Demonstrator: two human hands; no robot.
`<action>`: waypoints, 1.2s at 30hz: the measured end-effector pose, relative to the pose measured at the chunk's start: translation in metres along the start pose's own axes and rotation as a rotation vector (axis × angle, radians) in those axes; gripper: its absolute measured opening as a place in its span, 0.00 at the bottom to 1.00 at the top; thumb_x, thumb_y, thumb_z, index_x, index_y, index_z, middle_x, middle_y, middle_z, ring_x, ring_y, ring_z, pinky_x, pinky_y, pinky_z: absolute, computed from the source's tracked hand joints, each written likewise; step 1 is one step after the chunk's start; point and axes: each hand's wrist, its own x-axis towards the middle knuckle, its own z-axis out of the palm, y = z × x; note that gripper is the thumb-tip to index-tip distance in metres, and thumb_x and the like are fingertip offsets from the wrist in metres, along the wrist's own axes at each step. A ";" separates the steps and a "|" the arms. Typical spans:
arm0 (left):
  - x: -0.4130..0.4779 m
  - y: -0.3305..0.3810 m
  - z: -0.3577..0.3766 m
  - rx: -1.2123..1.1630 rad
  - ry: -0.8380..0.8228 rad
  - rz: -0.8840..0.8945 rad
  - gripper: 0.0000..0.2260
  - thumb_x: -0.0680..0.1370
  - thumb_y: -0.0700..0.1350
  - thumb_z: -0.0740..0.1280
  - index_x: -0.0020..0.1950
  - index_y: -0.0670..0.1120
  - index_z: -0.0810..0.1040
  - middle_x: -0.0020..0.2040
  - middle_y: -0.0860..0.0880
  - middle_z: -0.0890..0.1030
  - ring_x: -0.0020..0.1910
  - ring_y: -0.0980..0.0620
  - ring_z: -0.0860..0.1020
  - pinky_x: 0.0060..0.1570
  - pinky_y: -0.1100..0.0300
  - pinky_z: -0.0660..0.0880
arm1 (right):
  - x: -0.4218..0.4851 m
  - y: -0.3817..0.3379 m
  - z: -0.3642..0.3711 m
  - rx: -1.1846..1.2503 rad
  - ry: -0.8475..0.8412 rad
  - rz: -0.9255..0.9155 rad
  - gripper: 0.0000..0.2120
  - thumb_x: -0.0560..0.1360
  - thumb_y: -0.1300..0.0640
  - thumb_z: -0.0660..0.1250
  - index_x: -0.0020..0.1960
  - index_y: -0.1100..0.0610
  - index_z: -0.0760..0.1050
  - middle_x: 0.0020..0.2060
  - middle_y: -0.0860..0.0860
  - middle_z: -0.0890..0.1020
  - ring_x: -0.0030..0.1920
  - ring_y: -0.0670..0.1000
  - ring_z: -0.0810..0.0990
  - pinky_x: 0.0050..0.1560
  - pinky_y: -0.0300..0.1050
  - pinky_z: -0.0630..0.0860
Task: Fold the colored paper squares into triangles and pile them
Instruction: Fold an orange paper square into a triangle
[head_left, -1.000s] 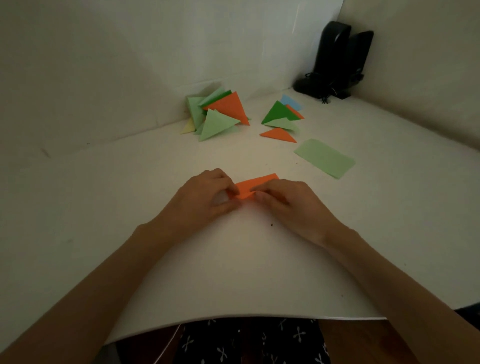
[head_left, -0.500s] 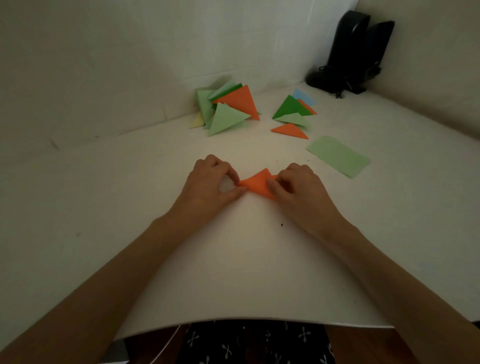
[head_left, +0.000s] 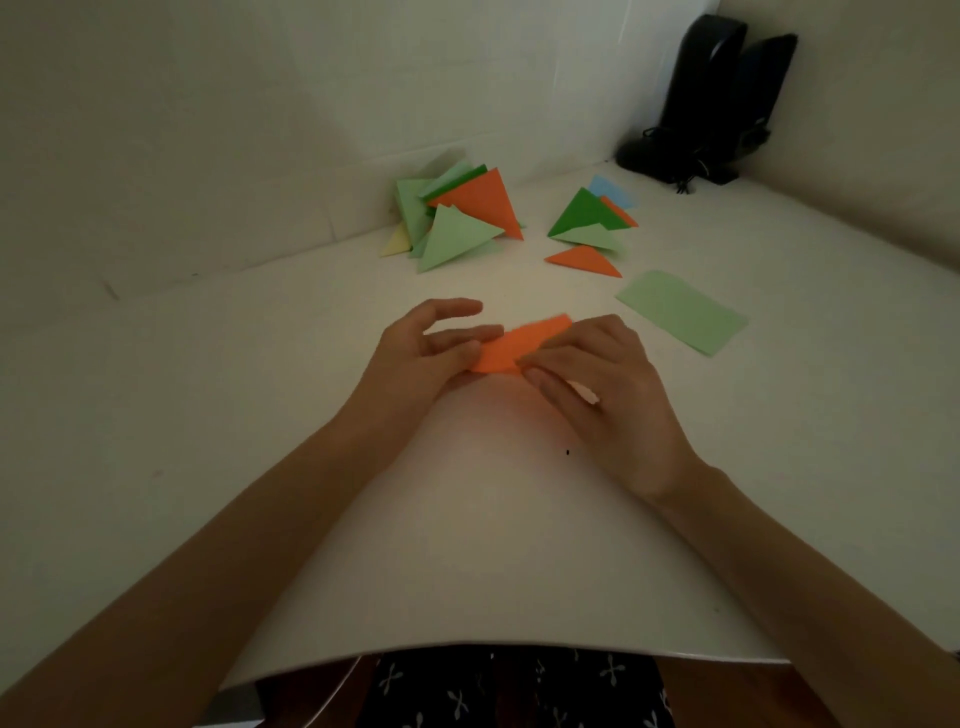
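Note:
A folded orange paper (head_left: 511, 345) is held between both hands at the middle of the white table (head_left: 260, 415). My left hand (head_left: 421, 348) pinches its left end, with the upper fingers spread. My right hand (head_left: 602, 384) grips its right side from below. Behind, a pile of folded triangles (head_left: 457, 218) in green, orange and yellow leans by the wall. A second smaller group of triangles (head_left: 589, 228) in green, orange and blue lies to its right. An unfolded light green sheet (head_left: 680, 312) lies flat at the right.
Two black speakers (head_left: 717, 98) with a cable stand in the far right corner. White walls close the back and right. The table's near edge curves just above my lap.
The orange paper has been lifted slightly and turned into a longer slanted shape. My left fingers have spread open above it. The camera view has shifted.

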 end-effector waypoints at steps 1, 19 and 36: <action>0.001 -0.001 -0.002 0.006 0.004 0.021 0.13 0.76 0.32 0.64 0.56 0.47 0.76 0.54 0.45 0.82 0.51 0.53 0.80 0.49 0.62 0.78 | 0.000 0.000 0.001 0.002 -0.005 0.011 0.10 0.77 0.54 0.64 0.46 0.58 0.82 0.41 0.52 0.81 0.44 0.51 0.74 0.48 0.45 0.69; -0.007 -0.004 0.010 0.265 -0.057 0.269 0.11 0.73 0.34 0.69 0.47 0.51 0.78 0.45 0.52 0.79 0.43 0.51 0.80 0.43 0.58 0.79 | 0.001 -0.001 0.001 0.047 -0.109 0.452 0.11 0.74 0.50 0.61 0.36 0.54 0.72 0.34 0.48 0.73 0.39 0.49 0.67 0.40 0.39 0.59; -0.007 -0.005 0.010 0.274 0.037 0.284 0.10 0.71 0.36 0.72 0.45 0.51 0.79 0.40 0.52 0.80 0.34 0.56 0.79 0.39 0.63 0.78 | 0.011 -0.012 -0.009 0.668 0.012 0.908 0.11 0.68 0.62 0.74 0.46 0.53 0.75 0.43 0.51 0.80 0.43 0.47 0.78 0.39 0.37 0.77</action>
